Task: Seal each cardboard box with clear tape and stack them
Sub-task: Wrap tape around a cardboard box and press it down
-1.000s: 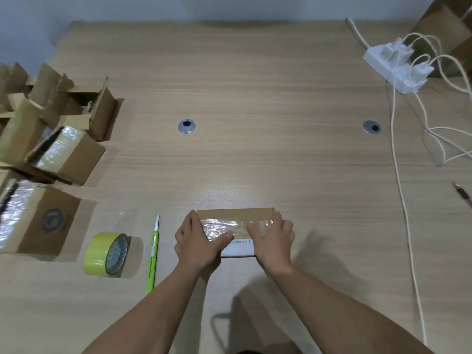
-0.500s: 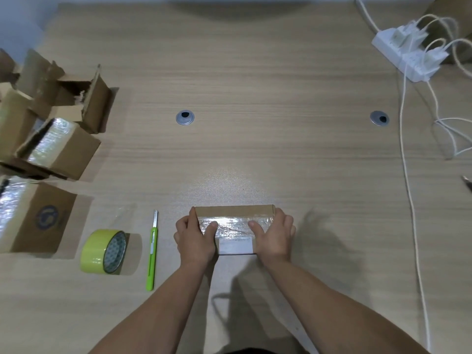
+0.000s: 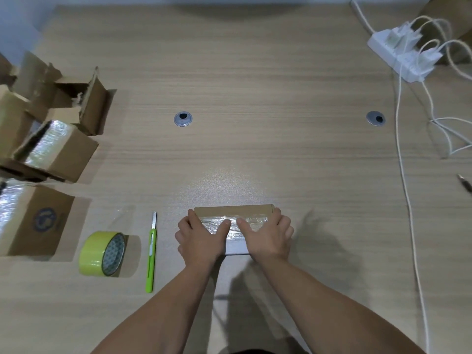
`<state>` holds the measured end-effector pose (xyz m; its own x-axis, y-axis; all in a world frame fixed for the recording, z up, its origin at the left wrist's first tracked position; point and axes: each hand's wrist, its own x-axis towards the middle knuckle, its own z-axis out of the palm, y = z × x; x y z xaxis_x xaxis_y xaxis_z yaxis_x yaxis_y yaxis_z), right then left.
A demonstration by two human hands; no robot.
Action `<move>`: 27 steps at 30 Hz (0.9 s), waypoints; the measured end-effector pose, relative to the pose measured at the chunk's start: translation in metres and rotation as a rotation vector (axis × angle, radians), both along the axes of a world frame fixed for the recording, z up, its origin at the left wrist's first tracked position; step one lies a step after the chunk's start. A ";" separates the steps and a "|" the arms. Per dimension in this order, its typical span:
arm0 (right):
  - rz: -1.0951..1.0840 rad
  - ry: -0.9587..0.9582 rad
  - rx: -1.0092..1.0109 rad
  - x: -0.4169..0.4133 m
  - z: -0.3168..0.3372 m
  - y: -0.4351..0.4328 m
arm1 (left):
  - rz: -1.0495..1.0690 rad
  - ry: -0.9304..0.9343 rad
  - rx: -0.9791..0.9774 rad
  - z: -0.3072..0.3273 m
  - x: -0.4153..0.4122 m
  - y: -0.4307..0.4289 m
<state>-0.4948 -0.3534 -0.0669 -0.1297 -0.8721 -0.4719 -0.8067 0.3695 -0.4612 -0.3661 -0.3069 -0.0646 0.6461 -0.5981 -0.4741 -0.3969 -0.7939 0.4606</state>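
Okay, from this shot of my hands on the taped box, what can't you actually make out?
Head view, the only one:
- Box: its ends and near side are covered by the left hand and right hand, so how far the clear tape wraps is hidden.
- White label: print too small, partly under the hands.
- Boxes at the left: cut off by the frame edge; count unclear.
- Dark object: cut off at the right edge, unidentifiable.

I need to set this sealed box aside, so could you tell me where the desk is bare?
Bare: between left grommet and right grommet, and right of the right hand up to the white cable. Crowded at left: cardboard boxes, tape roll, utility knife.
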 end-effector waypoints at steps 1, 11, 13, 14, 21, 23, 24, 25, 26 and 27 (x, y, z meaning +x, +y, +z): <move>-0.005 0.028 0.005 0.003 0.000 0.001 | -0.004 -0.024 0.006 0.000 -0.003 0.000; -0.032 -0.021 -0.067 -0.008 -0.006 -0.014 | 0.032 -0.011 -0.127 -0.011 0.010 0.001; -0.052 -0.059 -0.092 -0.011 -0.009 -0.014 | 0.051 0.008 -0.179 -0.012 0.017 0.001; -0.062 -0.079 -0.111 -0.012 -0.011 -0.014 | 0.057 0.014 -0.195 -0.012 0.021 0.000; -0.161 -0.203 -0.157 -0.020 -0.015 -0.014 | 0.051 -0.019 -0.181 -0.007 0.037 -0.002; -0.126 -0.223 -0.111 -0.021 -0.012 -0.012 | 0.034 -0.002 -0.201 -0.010 0.037 0.001; -0.077 -0.222 -0.073 -0.022 -0.009 -0.009 | 0.009 0.022 -0.224 -0.012 0.036 0.005; -0.015 -0.209 -0.033 -0.023 -0.008 -0.003 | -0.013 0.057 -0.234 -0.013 0.032 0.010; 0.041 -0.189 -0.008 -0.023 -0.007 0.003 | -0.026 0.094 -0.229 -0.013 0.027 0.016; 0.083 -0.169 -0.008 -0.022 -0.006 0.009 | -0.041 0.116 -0.212 -0.013 0.022 0.023</move>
<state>-0.5171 -0.3447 -0.0734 0.0240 -0.8805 -0.4735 -0.7450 0.3001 -0.5957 -0.3442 -0.2839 -0.0775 0.5679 -0.7167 -0.4048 -0.3614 -0.6589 0.6597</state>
